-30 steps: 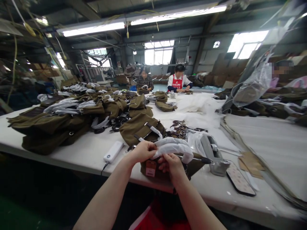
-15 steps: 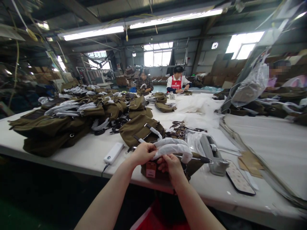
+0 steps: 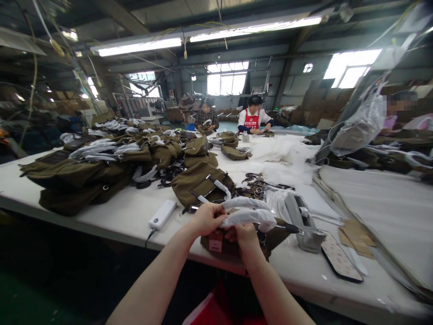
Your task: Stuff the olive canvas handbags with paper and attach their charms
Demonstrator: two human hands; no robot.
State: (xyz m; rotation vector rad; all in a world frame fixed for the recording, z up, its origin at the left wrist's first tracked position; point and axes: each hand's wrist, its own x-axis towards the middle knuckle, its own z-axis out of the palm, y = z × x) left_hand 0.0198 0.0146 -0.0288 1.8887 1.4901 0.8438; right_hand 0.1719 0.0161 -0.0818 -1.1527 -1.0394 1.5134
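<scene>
Left hand point(image 3: 207, 218) & right hand point(image 3: 244, 234) both clenched on white-wrapped handle point(image 3: 248, 215) of olive bag point(image 3: 233, 243), at near table point(image 3: 128, 216) edge. Handle's long axis runs left-right, right end curving down. Just left: white power bank point(image 3: 163, 214); right: grey tape dispenser point(image 3: 301, 221), phone point(image 3: 341, 262). Beyond: olive bag pile point(image 3: 101, 167). Far end: two seated people point(image 3: 253, 119).

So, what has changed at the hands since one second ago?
Little. Both hands stayed on the white wrapped handle of the olive bag; the left hand and right hand only shifted their fingers slightly. The power bank and tape dispenser stayed put.
</scene>
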